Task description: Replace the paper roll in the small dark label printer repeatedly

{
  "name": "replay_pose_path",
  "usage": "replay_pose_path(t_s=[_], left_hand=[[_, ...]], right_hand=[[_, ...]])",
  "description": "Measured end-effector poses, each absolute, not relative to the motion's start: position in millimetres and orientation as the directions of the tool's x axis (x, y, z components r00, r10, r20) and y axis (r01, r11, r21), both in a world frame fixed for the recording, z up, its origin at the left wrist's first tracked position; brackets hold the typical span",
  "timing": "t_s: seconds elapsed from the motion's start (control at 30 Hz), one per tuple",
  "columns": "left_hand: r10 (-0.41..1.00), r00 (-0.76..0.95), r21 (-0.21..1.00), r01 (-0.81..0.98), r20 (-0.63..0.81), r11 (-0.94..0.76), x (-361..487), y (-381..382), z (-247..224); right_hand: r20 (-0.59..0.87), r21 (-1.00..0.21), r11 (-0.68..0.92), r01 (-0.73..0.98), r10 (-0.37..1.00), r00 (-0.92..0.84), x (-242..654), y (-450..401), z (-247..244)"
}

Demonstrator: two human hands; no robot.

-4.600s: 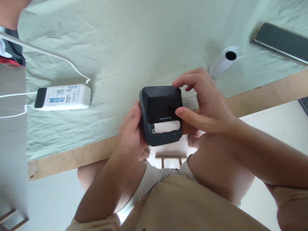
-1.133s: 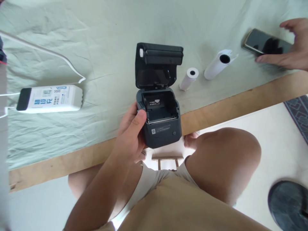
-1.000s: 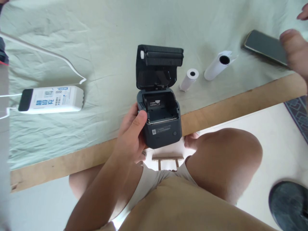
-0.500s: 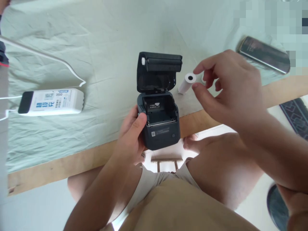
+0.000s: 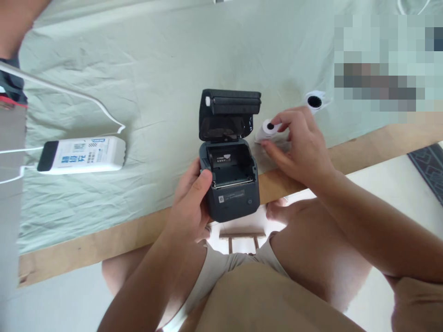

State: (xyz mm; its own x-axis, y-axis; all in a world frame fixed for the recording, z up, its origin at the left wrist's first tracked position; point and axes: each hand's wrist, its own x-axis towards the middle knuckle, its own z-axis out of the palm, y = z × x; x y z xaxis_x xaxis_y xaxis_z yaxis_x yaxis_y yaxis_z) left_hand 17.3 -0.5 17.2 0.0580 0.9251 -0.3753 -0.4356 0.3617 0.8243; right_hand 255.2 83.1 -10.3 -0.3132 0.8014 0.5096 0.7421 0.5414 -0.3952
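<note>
My left hand (image 5: 192, 193) is closed round the left side of a dark label printer (image 5: 235, 205), its thumb on the front left corner. The printer's lid (image 5: 228, 124) stands raised, and the paper bay inside shows a small white label but no roll. Right of the printer, a small white paper roll (image 5: 265, 134) leans on the cloth with the dark hole of its core facing up. My right hand (image 5: 301, 140) pinches this roll, index finger at the core's rim and thumb low on its near side. Behind that hand stands a second white roll (image 5: 314, 101) with a wider dark core.
A white power bank (image 5: 83, 154) with printed characters and white cables (image 5: 72, 87) lies at left on the pale green cloth (image 5: 148, 55). A wooden table edge (image 5: 104, 235) runs along the front. Part of another person's arm (image 5: 20, 23) shows top left. Blurred blocks cover the upper right.
My right hand has moved down and left onto the small roll, closing finger and thumb on it. The second roll has come into view. My left hand keeps hold of the printer.
</note>
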Motion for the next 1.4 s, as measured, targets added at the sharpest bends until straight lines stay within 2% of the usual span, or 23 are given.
replay_pose_path(t_s=[0.17, 0.33, 0.4, 0.57, 0.7, 0.77, 0.87, 1.03, 1.13, 1.23, 1.4], left_hand=[[0.917, 0.053, 0.826, -0.417, -0.394, 0.379, 19.3, 0.1, 19.4], [0.924, 0.021, 0.837, -0.417, -0.381, 0.355, 21.4, -0.5, 20.6], [0.927, 0.010, 0.840, -0.419, -0.375, 0.344, 21.6, -0.5, 20.0], [0.929, -0.013, 0.844, -0.421, -0.371, 0.331, 21.2, 0.9, 17.0], [0.934, 0.008, 0.850, -0.412, -0.358, 0.330, 22.4, 2.0, 17.9], [0.934, 0.020, 0.851, -0.403, -0.358, 0.335, 23.7, 1.7, 20.4], [0.937, -0.003, 0.867, -0.381, -0.350, 0.323, 25.1, 0.4, 24.0], [0.935, 0.002, 0.870, -0.365, -0.354, 0.330, 24.5, -0.7, 25.4], [0.925, 0.037, 0.850, -0.383, -0.378, 0.362, 24.7, 0.1, 26.0], [0.921, 0.031, 0.839, -0.401, -0.389, 0.368, 25.6, 0.9, 26.4], [0.942, 0.010, 0.848, -0.431, -0.337, 0.308, 24.3, -0.2, 22.9]], right_hand=[[0.440, -0.537, 0.528, 0.658, 0.841, -0.315, 255.2, 87.6, -9.1], [0.379, -0.474, 0.608, 0.637, 0.794, -0.475, 257.0, 86.0, -3.2], [0.375, -0.471, 0.613, 0.634, 0.790, -0.485, 256.2, 86.2, -2.7], [0.398, -0.522, 0.569, 0.635, 0.821, -0.408, 256.0, 87.0, -3.1], [0.559, -0.620, 0.608, 0.496, 0.786, -0.263, 248.3, 71.8, 13.7], [0.635, -0.573, 0.688, 0.444, 0.716, -0.290, 237.9, 61.2, 26.5], [0.658, -0.466, 0.769, 0.438, 0.632, -0.410, 219.4, 52.5, 38.7], [0.512, -0.414, 0.682, 0.603, 0.722, -0.465, 206.8, 60.5, 31.8], [0.484, -0.441, 0.696, 0.567, 0.717, -0.502, 210.0, 66.2, 26.7], [0.522, -0.435, 0.732, 0.523, 0.679, -0.516, 212.5, 66.5, 27.7], [0.642, -0.334, 0.817, 0.471, 0.563, -0.520, 209.4, 56.2, 32.7]])
